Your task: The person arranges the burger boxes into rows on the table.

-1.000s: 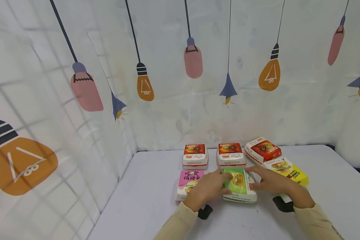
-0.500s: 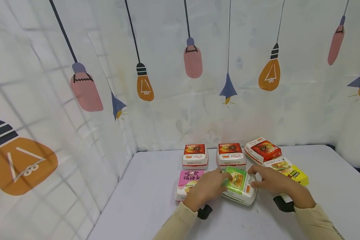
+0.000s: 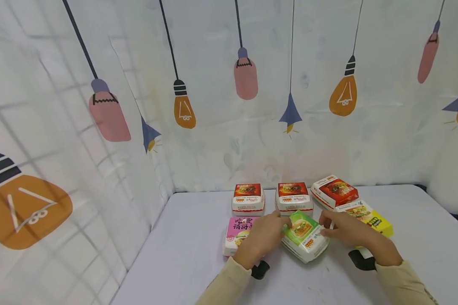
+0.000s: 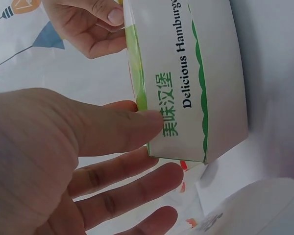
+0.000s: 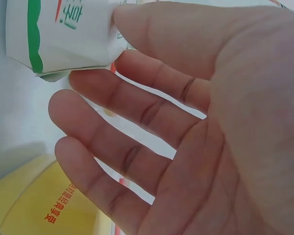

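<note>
A green-and-white hamburger box (image 3: 304, 231) sits turned at an angle on the table, between my two hands. My left hand (image 3: 262, 237) pinches one corner; in the left wrist view its thumb lies on the lettered side of the box (image 4: 186, 98), with the other fingers spread behind and below. On the opposite corner, my right hand (image 3: 345, 228) pinches with thumb and index finger, as the right wrist view shows on the white side of the box (image 5: 78, 34). Its remaining fingers hang loosely curled beneath. Some fingertips are hidden behind the box.
Beside my left hand stands a pink burger box (image 3: 236, 231), partly covered by it. A yellow box (image 3: 366, 216) lies angled behind my right hand. Along the back are red-and-white boxes, one left (image 3: 248, 199), one middle (image 3: 294, 198), one tilted right (image 3: 333, 190). A patterned curtain (image 3: 221, 144) hangs behind.
The green-and-white hamburger box has turned clockwise from nearly square to clearly angled, its right side swinging toward me. My right fingers have drawn closer together; my left hand has barely moved.
</note>
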A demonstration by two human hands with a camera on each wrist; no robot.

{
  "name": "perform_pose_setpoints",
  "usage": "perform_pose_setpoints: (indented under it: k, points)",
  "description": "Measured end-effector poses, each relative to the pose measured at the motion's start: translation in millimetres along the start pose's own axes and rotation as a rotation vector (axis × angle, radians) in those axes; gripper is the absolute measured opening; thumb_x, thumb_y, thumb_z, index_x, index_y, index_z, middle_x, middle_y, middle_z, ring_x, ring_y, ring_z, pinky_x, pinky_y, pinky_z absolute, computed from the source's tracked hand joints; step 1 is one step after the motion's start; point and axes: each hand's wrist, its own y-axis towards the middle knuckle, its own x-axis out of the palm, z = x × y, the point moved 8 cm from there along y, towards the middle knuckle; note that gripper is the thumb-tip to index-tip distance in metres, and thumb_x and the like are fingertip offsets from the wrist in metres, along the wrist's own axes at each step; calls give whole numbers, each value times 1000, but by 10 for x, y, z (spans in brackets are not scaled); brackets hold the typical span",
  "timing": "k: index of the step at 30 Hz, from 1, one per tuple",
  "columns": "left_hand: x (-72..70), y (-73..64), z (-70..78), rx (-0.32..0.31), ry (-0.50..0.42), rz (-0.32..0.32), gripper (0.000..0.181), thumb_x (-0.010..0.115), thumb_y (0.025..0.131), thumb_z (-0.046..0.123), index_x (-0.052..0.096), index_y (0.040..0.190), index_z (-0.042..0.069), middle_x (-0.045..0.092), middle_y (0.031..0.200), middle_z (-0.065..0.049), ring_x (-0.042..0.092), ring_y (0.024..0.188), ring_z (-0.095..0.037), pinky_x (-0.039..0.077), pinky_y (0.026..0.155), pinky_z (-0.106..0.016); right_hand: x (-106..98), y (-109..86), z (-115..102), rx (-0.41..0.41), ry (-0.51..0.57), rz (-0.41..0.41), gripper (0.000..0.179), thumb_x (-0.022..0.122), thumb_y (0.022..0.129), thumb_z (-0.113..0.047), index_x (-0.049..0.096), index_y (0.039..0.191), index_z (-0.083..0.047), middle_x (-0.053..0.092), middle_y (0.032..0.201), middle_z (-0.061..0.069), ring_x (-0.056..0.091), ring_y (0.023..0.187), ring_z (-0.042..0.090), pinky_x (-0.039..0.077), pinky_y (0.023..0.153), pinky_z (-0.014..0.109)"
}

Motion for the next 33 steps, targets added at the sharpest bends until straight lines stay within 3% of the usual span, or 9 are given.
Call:
perform_pose_setpoints:
  k: [10, 16, 22, 26, 33]
  points:
    - [-34, 11, 9, 1, -2, 49, 23, 70, 97, 23, 74, 118, 30, 62, 120, 3, 60, 90, -7, 50, 71, -23, -11, 4, -33, -48, 27, -20, 27, 79, 89, -25, 60, 105, -13, 63, 90, -2, 55, 81, 14, 46, 67, 25]
    - [-15, 3, 11, -13, -29, 6, 34, 70, 94, 45, 71, 123, 27, 59, 118, 2, 56, 89, -6, 50, 72, -24, 38, 35, -11, -6, 71, -67, 43, 80, 88, -29, 59, 121, -15, 66, 105, 4, 60, 89, 19, 52, 75, 33]
    - [32, 8, 11, -55, -54, -67, 59, 71, 86, 65, 65, 133, 29, 58, 138, 0, 62, 95, -11, 55, 80, -29, 80, 27, 0, 35, 71, -98, 54, 82, 86, -31, 57, 132, -18, 65, 111, 6, 60, 91, 20, 52, 75, 36]
    - [69, 7, 15, -68, -54, -102, 69, 71, 82, 70, 61, 139, 32, 54, 149, -1, 66, 98, -13, 56, 84, -31, 100, 23, 0, 53, 68, -111, 56, 83, 85, -32, 57, 133, -19, 64, 108, 5, 60, 91, 20, 52, 75, 35]
    - [82, -8, 39, -32, -43, -123, 75, 71, 83, 70, 56, 145, 31, 52, 145, 4, 59, 91, -10, 55, 85, -30, 104, 14, -12, 49, 73, -124, 59, 83, 84, -35, 54, 132, -19, 63, 104, 4, 60, 91, 20, 52, 74, 36]
